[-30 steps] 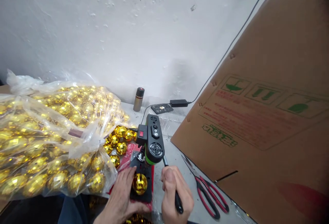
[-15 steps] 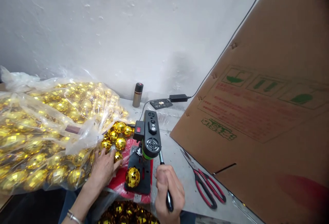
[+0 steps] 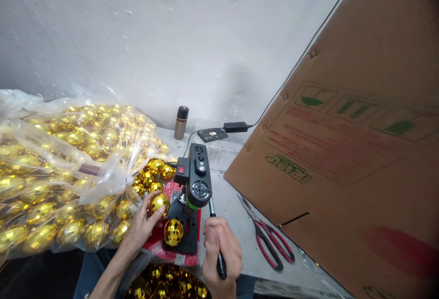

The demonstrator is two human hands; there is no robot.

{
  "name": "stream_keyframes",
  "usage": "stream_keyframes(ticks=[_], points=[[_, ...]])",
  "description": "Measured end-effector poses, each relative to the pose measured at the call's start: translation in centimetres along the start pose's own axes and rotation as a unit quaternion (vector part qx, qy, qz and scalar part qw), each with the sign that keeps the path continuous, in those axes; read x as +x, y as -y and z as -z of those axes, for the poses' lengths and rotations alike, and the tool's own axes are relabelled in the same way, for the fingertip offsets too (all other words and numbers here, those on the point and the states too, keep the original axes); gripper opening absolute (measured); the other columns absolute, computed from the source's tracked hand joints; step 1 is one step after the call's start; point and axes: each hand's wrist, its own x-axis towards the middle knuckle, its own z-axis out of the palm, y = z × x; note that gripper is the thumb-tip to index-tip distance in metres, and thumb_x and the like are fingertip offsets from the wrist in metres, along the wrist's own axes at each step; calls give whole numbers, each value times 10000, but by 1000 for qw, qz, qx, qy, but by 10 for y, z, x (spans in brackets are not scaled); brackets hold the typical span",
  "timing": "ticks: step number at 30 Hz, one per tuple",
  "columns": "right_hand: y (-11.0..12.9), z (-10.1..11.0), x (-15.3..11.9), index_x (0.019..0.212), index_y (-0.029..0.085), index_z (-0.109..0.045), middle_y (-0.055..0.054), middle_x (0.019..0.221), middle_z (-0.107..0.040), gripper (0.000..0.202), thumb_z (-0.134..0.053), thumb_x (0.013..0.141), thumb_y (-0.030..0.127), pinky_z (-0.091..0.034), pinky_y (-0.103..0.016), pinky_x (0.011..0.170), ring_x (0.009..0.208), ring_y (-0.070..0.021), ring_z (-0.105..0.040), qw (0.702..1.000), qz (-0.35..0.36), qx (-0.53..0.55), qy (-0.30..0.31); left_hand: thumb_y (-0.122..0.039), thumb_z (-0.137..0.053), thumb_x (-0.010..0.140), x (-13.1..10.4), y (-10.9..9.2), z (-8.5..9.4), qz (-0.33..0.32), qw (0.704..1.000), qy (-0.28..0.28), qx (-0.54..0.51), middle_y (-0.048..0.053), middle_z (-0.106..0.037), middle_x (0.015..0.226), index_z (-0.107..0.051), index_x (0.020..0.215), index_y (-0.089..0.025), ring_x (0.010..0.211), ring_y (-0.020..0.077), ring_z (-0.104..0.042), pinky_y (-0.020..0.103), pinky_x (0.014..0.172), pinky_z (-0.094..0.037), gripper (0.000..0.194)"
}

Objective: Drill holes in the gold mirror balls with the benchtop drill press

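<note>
A gold mirrored ball [image 3: 159, 204] is in the grasp of my left hand [image 3: 141, 226], just left of a small black drill-press-like machine [image 3: 200, 171]. Another gold ball [image 3: 173, 232] rests on the machine's black base plate [image 3: 188, 239]. My right hand [image 3: 222, 255] is wrapped round the black grip of the machine's lever [image 3: 222, 266]. Loose gold balls [image 3: 156, 167] lie behind my left hand, beside a clear plastic bag [image 3: 99, 184] full of such balls. Under the base is a red sheet [image 3: 156, 239].
Red-handled scissors [image 3: 272, 246] lie right of my right hand, by a large cardboard box [image 3: 343, 152]. Behind the machine are a bottle [image 3: 181, 123], a patterned black item [image 3: 212, 135] and a power adapter [image 3: 235, 127]. More gold balls [image 3: 168, 283] sit below the table edge.
My left hand has picked up a gold ball from the loose ones and brought it toward the machine. My right hand still holds the lever. The whole view has shifted slightly.
</note>
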Motion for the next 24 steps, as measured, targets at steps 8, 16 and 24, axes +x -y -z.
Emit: stream_keyframes(ticks=[8, 16, 24], points=[[1, 3, 0, 831, 224, -473, 29, 709, -513, 280, -418, 983, -4, -459, -207, 595, 649, -97, -527, 1000, 1, -7, 8, -600, -614, 890, -10, 16, -25, -32, 998, -20, 52, 108, -758, 1286, -628, 1274, -230, 1220, 305, -713, 446, 1067, -573, 534], [2, 4, -2, 825, 230, -452, 32, 712, -502, 285, -414, 991, 0, -450, -208, 599, 656, -98, -529, 1000, -3, -11, 19, -657, -641, 831, -19, 17, -21, 20, 1000, -15, 11, 136, -756, 1265, -565, 1324, -186, 1216, 334, -715, 468, 1088, -556, 686], [1, 6, -3, 828, 231, -451, 30, 714, -489, 279, -417, 1003, 17, -447, -205, 604, 657, -99, -520, 1000, -4, -8, 29, -625, -624, 882, -13, 37, -48, -32, 997, -37, 56, 162, -703, 1368, -528, 1343, -198, 1324, 348, -659, 534, 1135, -512, 635]])
